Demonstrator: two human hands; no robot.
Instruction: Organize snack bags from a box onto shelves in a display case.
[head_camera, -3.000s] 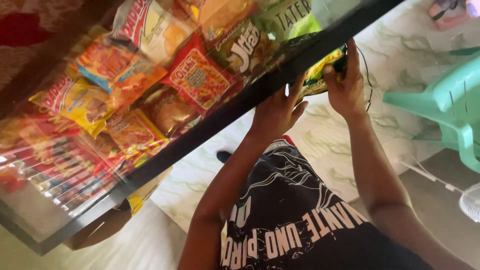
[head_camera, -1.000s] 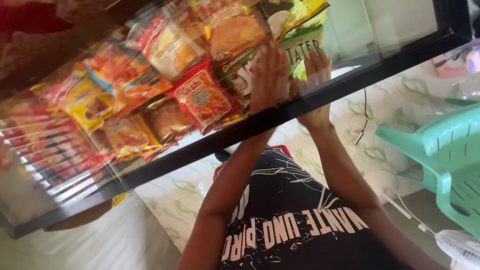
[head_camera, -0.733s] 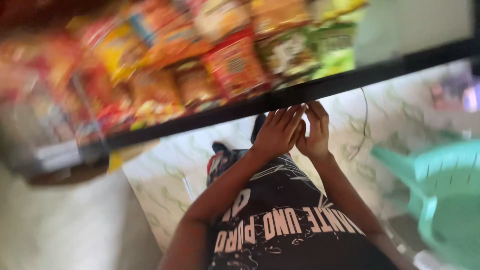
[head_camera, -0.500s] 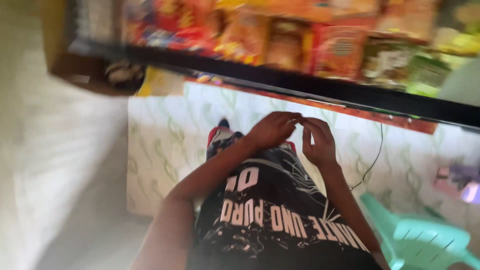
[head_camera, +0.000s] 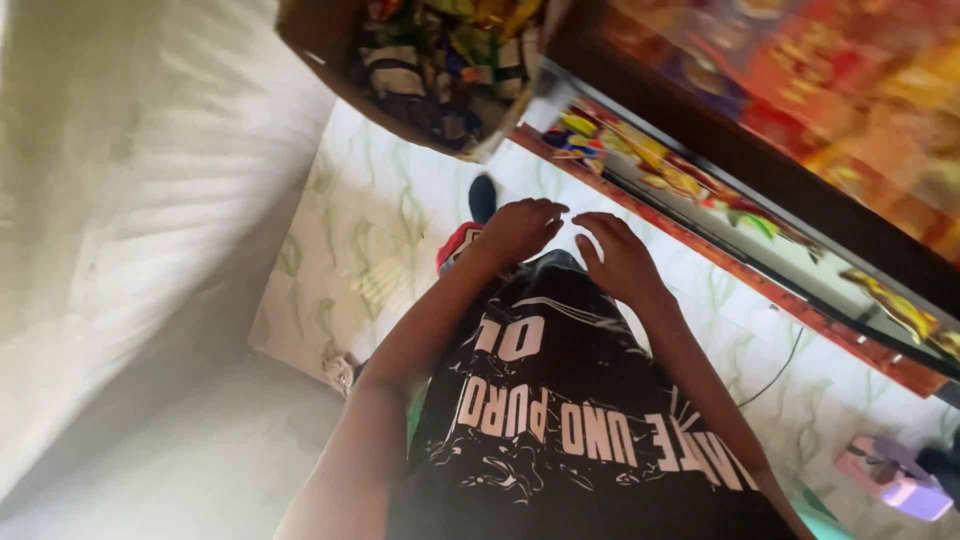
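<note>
Both hands are hanging free in front of the torso, over the black printed shirt (head_camera: 560, 400). The left hand (head_camera: 520, 228) is curling loosely, fingers bent inward, grasping nothing. The right hand (head_camera: 618, 258) is spreading its fingers, palm down, also grasping nothing. The two are sitting close together, fingertips nearly meeting, not touching the display case.

The snack packets (head_camera: 820, 80) are lying inside the glass display case (head_camera: 740, 170), up and to the right of the hands, behind the dark frame; red, orange and yellow bags are showing, blurred. A lower shelf strip with more bright packets (head_camera: 640, 160) is running along the case bottom, nearest the right hand. A brown cardboard box (head_camera: 330, 60) full of mixed small wrappers is sitting at the top, just left of the case, above the left hand.

As to progress: neither hand is carrying any packet, so no item is in transit. The packets in the case are looking stocked and settled, so any placing there seems done for now; the box is looking full, so its contents seem unhandled. The hands are reading as between actions.

Also around: the patterned pale floor (head_camera: 380, 260), a dark shoe (head_camera: 482, 197) below the hands, a thin cable (head_camera: 775, 365) on the floor, a lilac object (head_camera: 890, 478) at bottom right. The left side is blurred and pale, unclear what it is.
</note>
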